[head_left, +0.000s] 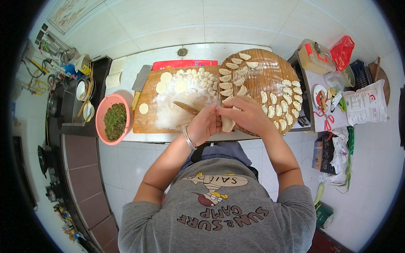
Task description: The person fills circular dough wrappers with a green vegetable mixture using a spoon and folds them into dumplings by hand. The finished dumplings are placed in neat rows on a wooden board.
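Note:
In front of my body, both hands are closed around one pale dumpling [228, 123]. My left hand [202, 124], with a silver bangle at the wrist, curls its fingers at the dumpling's left side. From above, my right hand [249, 114] covers part of it, its thumb and fingers pressed toward the left fingertips. A brown wooden stick [184, 106] with a tapered end juts out beside my left hand over the floured cutting board [143, 123]; its other end is hidden. Round dough wrappers [180, 87] and small dough pieces [204, 78] lie on this board.
On the right, a round wooden board [263, 74] carries many shaped dumplings [272, 111]. A pink bowl [100, 120] of green filling [114, 122] stands left, near a cleaver [142, 79]. Red scissors [328, 123] lie on the right-hand counter. A sink [71, 101] is far left.

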`<state>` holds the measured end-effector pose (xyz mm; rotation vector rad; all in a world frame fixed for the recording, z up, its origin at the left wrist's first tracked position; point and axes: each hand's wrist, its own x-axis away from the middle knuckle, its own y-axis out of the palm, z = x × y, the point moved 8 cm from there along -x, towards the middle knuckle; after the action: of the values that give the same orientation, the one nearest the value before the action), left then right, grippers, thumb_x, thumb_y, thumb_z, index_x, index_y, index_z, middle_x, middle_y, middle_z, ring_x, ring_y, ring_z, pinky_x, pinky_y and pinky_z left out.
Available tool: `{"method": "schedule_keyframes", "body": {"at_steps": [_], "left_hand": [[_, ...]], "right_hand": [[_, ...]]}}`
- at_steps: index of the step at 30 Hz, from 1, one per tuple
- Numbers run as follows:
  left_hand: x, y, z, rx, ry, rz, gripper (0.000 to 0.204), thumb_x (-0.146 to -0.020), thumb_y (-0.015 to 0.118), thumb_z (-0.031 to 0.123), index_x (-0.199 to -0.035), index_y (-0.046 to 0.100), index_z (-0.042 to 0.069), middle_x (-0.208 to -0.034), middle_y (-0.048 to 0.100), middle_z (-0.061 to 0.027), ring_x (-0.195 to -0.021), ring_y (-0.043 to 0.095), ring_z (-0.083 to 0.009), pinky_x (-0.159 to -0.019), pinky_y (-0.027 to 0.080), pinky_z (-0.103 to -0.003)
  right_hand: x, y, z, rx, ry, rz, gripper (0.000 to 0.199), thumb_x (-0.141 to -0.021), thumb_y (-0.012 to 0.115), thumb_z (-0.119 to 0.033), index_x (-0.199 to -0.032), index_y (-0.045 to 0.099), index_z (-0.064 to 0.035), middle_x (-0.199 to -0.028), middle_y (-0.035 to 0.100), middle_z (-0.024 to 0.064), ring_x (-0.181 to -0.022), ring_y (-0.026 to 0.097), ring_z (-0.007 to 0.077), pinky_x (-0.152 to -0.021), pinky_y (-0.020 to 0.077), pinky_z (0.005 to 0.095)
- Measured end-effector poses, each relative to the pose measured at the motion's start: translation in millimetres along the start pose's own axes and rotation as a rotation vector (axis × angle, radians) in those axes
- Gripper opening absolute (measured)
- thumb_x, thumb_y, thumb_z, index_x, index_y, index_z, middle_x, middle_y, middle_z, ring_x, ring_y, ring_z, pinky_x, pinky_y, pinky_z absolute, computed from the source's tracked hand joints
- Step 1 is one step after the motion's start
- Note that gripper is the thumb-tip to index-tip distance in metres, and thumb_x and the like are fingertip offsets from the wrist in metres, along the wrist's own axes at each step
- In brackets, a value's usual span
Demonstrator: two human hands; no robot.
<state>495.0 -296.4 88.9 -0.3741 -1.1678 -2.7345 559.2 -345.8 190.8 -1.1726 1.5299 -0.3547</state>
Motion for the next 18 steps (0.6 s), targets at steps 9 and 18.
{"method": "schedule_keyframes", "body": {"at_steps": [9, 18], "left_hand": [[-0.9, 1.1, 3.1, 0.195, 0.010, -0.015, 0.067, -0.094, 0.024, 0.049, -0.129, 0.041, -0.005, -0.122, 0.053, -0.0204, -0.113, 0.053, -0.0318, -0.099, 0.038, -0.041], [4.5, 0.3, 11.7, 0.199, 0.068, 0.038, 0.065, -0.093, 0.024, 0.046, -0.130, 0.041, -0.004, -0.119, 0.054, -0.0162, -0.110, 0.053, -0.0272, -0.099, 0.038, -0.040]], "right_hand": [[4.4, -2.4, 15.5, -0.029, 0.099, 0.088, 0.020, -0.073, 0.064, -0.010, -0.093, 0.064, -0.0076, -0.084, 0.058, 0.0063, -0.077, 0.059, 0.0236, -0.064, 0.0490, 0.0333], [6.2, -10.9, 16.2, -0.129, 0.342, 0.119, 0.012, -0.076, 0.066, -0.008, -0.087, 0.066, -0.0051, -0.081, 0.059, 0.0079, -0.071, 0.059, 0.0253, -0.061, 0.0492, 0.0336]]}}
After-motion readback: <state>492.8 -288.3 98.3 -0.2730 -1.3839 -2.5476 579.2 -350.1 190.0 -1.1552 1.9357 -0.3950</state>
